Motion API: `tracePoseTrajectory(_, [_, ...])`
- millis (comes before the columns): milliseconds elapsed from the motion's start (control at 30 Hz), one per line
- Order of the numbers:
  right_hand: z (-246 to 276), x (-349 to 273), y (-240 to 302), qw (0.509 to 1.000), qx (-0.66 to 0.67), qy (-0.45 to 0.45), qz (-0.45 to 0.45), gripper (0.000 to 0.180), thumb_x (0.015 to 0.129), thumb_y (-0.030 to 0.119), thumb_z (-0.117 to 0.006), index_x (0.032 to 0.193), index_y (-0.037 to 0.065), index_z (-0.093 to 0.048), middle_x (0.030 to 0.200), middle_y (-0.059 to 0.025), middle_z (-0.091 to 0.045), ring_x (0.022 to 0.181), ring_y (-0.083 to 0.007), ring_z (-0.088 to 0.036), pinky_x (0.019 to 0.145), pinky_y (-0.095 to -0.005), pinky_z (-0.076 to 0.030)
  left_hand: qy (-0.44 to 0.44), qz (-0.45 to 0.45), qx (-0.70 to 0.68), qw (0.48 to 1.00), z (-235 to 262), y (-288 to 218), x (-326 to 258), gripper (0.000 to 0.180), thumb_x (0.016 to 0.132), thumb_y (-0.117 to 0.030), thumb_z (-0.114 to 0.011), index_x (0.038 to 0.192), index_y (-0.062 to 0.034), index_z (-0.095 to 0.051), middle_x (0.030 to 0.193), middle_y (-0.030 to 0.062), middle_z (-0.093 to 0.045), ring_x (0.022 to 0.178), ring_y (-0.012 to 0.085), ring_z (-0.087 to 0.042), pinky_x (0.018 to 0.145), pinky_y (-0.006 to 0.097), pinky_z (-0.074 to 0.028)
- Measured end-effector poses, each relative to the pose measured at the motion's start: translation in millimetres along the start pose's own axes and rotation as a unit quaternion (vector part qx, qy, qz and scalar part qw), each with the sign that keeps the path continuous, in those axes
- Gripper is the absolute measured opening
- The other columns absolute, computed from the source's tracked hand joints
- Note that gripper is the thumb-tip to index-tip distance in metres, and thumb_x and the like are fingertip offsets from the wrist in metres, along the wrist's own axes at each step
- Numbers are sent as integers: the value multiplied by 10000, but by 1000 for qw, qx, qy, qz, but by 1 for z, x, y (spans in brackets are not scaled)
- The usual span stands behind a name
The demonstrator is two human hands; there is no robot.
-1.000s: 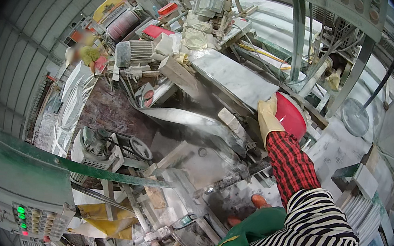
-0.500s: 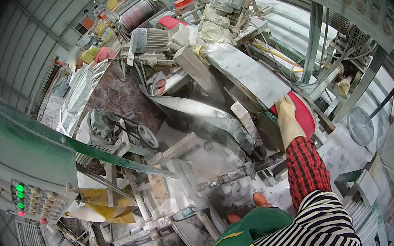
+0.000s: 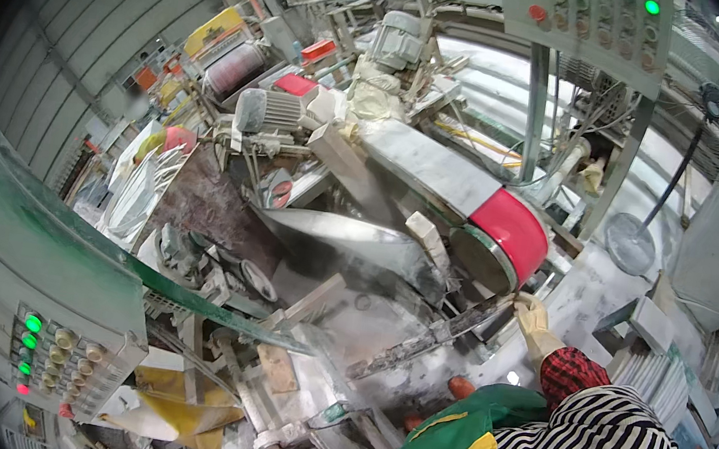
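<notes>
Red conveyor end (image 3: 513, 231): right of centre, just beyond my right hand (image 3: 534, 320), pale-gloved; whether fingers clamp anything, I cannot tell. Pale flat strip (image 3: 431, 163): adjoining red. Button panel (image 3: 56, 357): lower left, green lamps lit.

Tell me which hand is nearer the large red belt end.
Right. The right hand is just below the large red belt end in the picture; contact is unclear. The left hand is out of view.
</notes>
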State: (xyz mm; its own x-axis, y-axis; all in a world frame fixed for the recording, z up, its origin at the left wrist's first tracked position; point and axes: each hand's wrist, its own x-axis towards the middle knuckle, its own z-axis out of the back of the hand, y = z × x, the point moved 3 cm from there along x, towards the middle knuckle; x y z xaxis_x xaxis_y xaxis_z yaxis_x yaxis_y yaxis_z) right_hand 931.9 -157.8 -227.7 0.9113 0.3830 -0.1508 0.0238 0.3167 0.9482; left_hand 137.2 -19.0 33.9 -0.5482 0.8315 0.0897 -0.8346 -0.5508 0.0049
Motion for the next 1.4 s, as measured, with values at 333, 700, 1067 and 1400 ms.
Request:
tracePoseTrajectory(333, [71,16,0,964,-254,54,-49,372,846,131,-559,1189,11,-641,950,-170,-692,897,-253,-657,805,-331,-506,-179,99,139,969,-56,27,20,876,938,-650,-403,1422,79,-382,1506,270,-339,1419,361,-306,1173,447,-235])
tracePoseTrajectory(700, [-102,-59,147,936,10,352,-6,441,862,228,-596,1237,-3,-618,850,-77,-673,715,-156,-611,679,-316,-505,-17,131,68,989,-6,14,17,632,923,-496,-543,1308,5,-521,1267,207,-578,1150,388,-563,959,453,-457])
tracePoseTrajectory(1067, [-149,-102,77,893,39,404,-194,369,899,161,-607,1246,37,-599,969,-101,-684,744,-185,-642,621,-324,-540,-83,49,-206,974,-60,-35,-73,517,864,-269,-615,1303,-18,-507,1263,192,-561,1143,349,-548,973,436,-434])
tracePoseTrajectory(1400, [-196,-209,200,748,227,589,-203,670,924,247,-632,1484,43,-325,952,-102,-640,702,-155,-582,624,-273,-498,156,-152,-515,829,19,-262,-160,819,715,111,-615,1465,-9,-308,1471,175,-370,1377,282,-351,1165,383,-258])
